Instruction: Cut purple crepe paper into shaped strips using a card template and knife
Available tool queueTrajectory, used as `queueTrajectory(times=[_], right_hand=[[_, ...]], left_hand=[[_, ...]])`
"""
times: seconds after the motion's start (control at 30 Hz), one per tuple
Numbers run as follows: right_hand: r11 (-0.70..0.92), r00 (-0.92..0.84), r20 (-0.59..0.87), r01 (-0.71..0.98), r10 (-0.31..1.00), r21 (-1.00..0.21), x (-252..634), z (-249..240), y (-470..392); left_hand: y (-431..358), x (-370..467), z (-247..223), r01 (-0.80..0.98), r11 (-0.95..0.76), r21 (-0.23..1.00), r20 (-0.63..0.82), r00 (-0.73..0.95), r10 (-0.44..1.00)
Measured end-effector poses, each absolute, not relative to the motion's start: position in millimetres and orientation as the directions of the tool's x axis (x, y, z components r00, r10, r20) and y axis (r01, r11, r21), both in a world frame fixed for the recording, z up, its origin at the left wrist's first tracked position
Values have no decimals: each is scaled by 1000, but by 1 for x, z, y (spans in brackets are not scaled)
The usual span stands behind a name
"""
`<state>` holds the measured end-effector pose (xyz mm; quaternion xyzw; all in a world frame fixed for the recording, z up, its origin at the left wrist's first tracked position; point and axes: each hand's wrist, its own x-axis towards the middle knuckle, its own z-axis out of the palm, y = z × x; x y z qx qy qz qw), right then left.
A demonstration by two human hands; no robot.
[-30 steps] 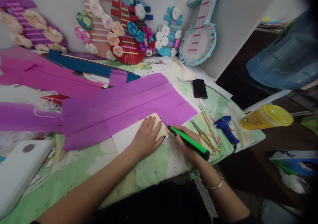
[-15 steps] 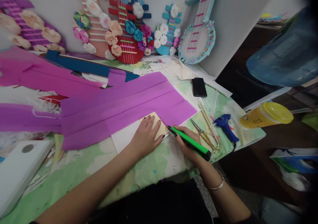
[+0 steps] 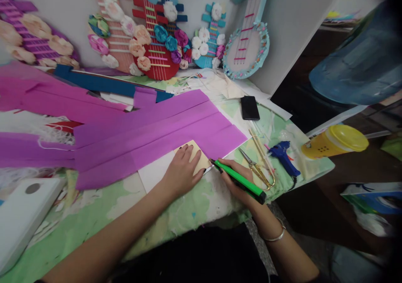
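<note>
My left hand [image 3: 181,168] lies flat with fingers spread, pressing on a pale yellow card [image 3: 201,156]. Under the card is a white sheet [image 3: 152,171], and beside it spreads a wide piece of purple crepe paper [image 3: 163,128]. My right hand [image 3: 236,181] is wrapped round a green utility knife [image 3: 241,178]. The knife's tip points left at the card's right corner; whether the blade touches it is too small to tell. Gold-handled scissors [image 3: 258,170] rest just right of the knife.
Thin wooden sticks [image 3: 261,149], a blue glue gun [image 3: 285,158], a black phone-like slab [image 3: 250,108] and a yellow cup [image 3: 334,141] stand or lie to the right. Decorated paper instruments [image 3: 160,63] lean along the wall. A white box-shaped device [image 3: 25,216] is at left.
The view has shifted slightly, moving the scene a little to the left. My hands, the card and the knife keep nearly the same places relative to one another.
</note>
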<state>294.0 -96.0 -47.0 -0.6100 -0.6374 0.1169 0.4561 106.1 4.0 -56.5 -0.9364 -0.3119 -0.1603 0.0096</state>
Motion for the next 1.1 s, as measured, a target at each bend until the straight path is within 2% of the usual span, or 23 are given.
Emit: queueTrajectory(times=[0.17,0.83,1.1], right_hand=[[231,174,467,690,867,-686,293,-50,-96],[255,161,469,666,868,-701,293,-50,-92],[271,126,467,672,875,-689,294,-49,-92]], left_hand=[[5,106,-57,586,-804,97,315,749,584],[3,106,-56,571,-821,22,291,782,551],[2,106,-56,563,-824,63,302,776,553]])
